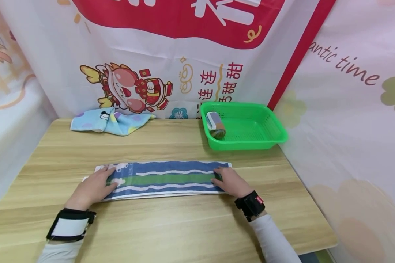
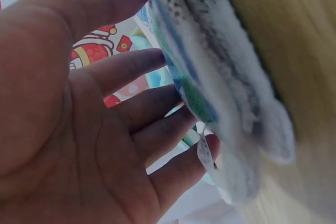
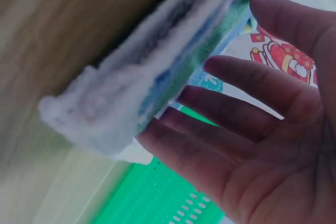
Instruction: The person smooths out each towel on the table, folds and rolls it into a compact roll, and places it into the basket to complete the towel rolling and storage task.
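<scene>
A blue, green and white striped towel lies folded into a long strip across the table. My left hand rests its fingertips on the left end of the towel. On the opposite end, the fingertips of my right hand touch the top layer. Both wrist views show fairly straight, spread fingers, with the tips against the towel's upper face. The folded layers of the towel show as white, fluffy edges in the left wrist view. In the right wrist view the end of the towel has stacked white edges too.
At the back right of the wooden table stands a green plastic basket, holding a rolled towel at its left side. A light blue patterned cloth lies crumpled at the back left. Printed curtains hang behind the table.
</scene>
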`<state>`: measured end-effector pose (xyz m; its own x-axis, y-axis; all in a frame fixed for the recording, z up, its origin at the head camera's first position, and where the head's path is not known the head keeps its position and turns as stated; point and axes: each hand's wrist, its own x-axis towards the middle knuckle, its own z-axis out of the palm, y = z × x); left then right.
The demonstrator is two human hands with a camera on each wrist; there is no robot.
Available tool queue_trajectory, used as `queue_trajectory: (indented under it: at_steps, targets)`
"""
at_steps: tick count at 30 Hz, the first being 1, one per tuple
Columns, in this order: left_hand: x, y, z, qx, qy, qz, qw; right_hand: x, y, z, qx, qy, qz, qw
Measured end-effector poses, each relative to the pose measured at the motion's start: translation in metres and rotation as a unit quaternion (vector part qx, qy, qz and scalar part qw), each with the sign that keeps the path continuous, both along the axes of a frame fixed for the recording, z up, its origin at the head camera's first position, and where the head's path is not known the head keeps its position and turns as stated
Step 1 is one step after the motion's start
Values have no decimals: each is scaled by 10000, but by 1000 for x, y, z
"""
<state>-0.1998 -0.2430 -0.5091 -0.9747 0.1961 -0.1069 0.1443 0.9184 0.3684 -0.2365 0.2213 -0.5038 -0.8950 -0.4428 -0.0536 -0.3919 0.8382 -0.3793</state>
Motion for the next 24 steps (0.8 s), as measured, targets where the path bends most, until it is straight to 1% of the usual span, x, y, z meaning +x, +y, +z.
queue_trajectory:
  at_steps: [3,7,9,12,16,18,21,24]
  targets:
    - [-1,0,2,-67,30,40,10000,-3,-2,1,77,63,-130,9999]
    - [-5,5,2,-8,72,-31,10000,-9,2,-3,76,124,-315,9994]
    - [-7,8,0,66,106,-67,9999,-14,6,-5,-24,153,-421,9990]
    - [-11,11,2,174,112,-85,9997,-20,10,-6,-148,223,-499,9984]
    - [-19,17,9,278,2,-88,9996,-25,14,-6,-322,175,-575,9977]
    - [-24,23,13,311,-91,-108,9994,-26,19,-7,-445,140,-675,9966]
    - [-31,31,16,302,-193,-221,9991,-28,29,-6,-598,160,-902,9940]
    - [-37,38,18,275,-264,-313,9988,-29,38,-5,-663,237,-1030,9922]
